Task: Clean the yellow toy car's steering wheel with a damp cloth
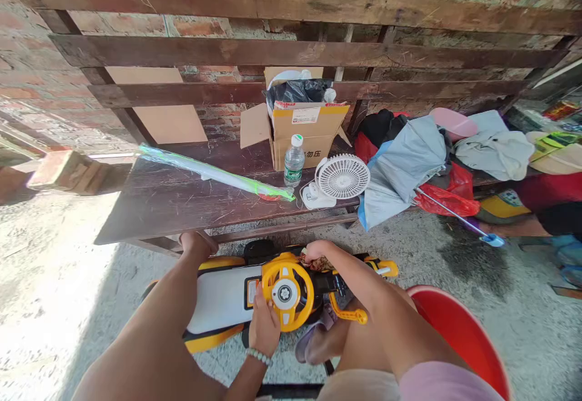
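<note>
A yellow, white and black toy ride-on car lies on the concrete between my knees, its yellow steering wheel facing up at me. My left hand, a bead bracelet at the wrist, grips the wheel's near left rim. My right hand is closed on a brownish rag pressed against the car just behind the wheel. A yellow handle sticks out to the right of the wheel.
A dark wooden bench ahead carries a long plastic-wrapped stick, a water bottle, a white fan, a cardboard box and a grey umbrella with clothes. A red bucket stands at my right.
</note>
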Demonstrator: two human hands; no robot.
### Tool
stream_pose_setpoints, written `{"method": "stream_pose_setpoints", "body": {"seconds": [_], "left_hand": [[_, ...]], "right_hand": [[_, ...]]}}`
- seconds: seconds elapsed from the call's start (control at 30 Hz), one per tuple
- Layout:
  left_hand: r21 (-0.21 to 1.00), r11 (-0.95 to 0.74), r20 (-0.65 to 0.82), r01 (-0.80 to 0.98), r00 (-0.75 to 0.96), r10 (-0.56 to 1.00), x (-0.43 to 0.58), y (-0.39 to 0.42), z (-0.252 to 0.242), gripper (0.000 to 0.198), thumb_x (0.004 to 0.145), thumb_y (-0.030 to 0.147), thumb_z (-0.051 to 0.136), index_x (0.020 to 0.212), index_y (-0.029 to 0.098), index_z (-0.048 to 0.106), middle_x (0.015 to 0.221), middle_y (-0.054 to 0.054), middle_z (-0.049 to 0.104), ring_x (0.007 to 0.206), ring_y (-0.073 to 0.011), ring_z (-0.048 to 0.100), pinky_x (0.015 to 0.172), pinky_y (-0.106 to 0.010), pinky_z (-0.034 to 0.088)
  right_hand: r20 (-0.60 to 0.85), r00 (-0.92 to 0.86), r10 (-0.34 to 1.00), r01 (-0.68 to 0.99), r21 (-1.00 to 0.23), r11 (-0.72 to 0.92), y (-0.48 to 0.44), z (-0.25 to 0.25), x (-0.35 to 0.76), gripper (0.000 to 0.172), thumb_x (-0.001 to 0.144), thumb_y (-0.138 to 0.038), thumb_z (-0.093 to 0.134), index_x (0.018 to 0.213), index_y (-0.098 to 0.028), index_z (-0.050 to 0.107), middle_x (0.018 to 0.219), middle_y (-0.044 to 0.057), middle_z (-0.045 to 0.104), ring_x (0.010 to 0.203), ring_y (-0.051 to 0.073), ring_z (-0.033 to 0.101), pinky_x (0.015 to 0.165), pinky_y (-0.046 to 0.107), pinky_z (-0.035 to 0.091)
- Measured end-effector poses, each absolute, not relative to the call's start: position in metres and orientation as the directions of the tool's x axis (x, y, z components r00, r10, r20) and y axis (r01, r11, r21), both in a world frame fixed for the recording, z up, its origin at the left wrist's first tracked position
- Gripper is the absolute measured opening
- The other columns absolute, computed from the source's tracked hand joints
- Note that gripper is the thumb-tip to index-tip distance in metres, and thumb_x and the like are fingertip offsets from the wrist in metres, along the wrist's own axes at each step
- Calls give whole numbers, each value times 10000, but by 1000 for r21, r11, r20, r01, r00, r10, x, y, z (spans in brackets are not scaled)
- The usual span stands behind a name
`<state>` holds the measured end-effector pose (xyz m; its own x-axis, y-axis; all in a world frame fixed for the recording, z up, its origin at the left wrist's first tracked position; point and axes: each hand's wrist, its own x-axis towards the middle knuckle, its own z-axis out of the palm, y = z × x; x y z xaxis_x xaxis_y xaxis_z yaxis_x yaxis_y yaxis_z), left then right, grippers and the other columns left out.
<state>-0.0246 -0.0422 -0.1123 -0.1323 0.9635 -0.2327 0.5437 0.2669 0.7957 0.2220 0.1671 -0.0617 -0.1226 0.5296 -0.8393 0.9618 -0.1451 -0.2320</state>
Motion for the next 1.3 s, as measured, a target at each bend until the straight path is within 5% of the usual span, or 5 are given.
{"method": "stream_pose_setpoints", "body": {"seconds": [0.17,0.57,0.93,1.17,1.3], "left_hand": [[824,193,-131,533,-153,979,-28,-40,-126,698,1068,431,435,1677,89,428,1688,-287,542,1609,-410,531,1290,-614,510],[786,143,-92,602,-115,989,-34,-26,-131,659,1043,323,421,1659,93,408,1599,-271,589,1530,-401,594,1265,-605,528],[778,143,-108,612,-93,990,-32,-10,-122,632,1026,284,428,1628,89,423,1535,-278,625,1482,-398,634,1256,-613,532],[809,151,-102,569,-117,988,-34,-2,-125,605,993,305,471,1576,143,488,1422,-234,698,1384,-385,697,1194,-596,578],[801,145,-121,581,-81,989,-36,2,-127,611,977,305,472,1557,118,500,1447,-264,684,1364,-404,703,1160,-607,592]], "right_hand": [[-857,-90,508,948,-230,-220,142,-59,256,231,757,-357,930,917,-209,854,1039,87,863,1040,312,806,925,368,609],[-689,-248,681,700,-613,-366,124,-25,286,200,711,-222,907,862,-214,777,895,1,827,853,188,757,737,239,545],[-637,246,730,926,-69,-372,85,22,351,237,761,-223,888,984,-169,830,1034,180,848,1036,337,801,875,367,576],[-577,334,745,914,6,-405,63,36,350,331,883,-162,803,1211,-123,812,1295,281,805,1218,411,775,987,455,580],[-567,234,790,934,-94,-344,63,25,302,302,902,-289,849,1196,-229,821,1318,153,829,1247,323,778,988,349,563]]}}
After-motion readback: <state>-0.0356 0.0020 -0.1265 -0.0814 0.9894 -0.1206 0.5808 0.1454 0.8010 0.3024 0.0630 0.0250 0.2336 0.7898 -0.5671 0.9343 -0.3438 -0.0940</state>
